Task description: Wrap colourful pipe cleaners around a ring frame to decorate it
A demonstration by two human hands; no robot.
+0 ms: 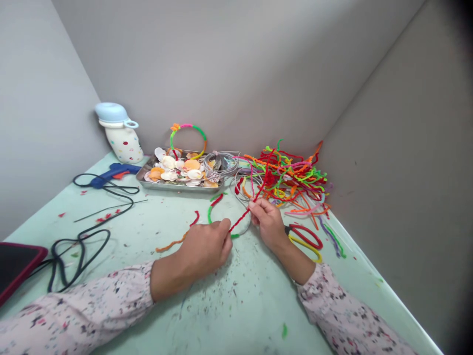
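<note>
Red pipe cleaner [244,213], pinched in right hand [269,225], left hand [204,248] beside

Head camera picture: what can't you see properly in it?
All of these are in the head view:
Whatever the left hand holds: its fingers hide it.
The end of the red pipe cleaner: the right hand hides it.
The dark red-edged slab: the left edge cuts it off.
The red-handled tool: its tip is too small to tell scissors from pliers.
The metal tray's floor: the shells cover it.

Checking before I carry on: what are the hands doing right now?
Left hand: closed, curled; cannot tell if it holds anything.
Right hand: closed, pinching a red pipe cleaner.
</note>
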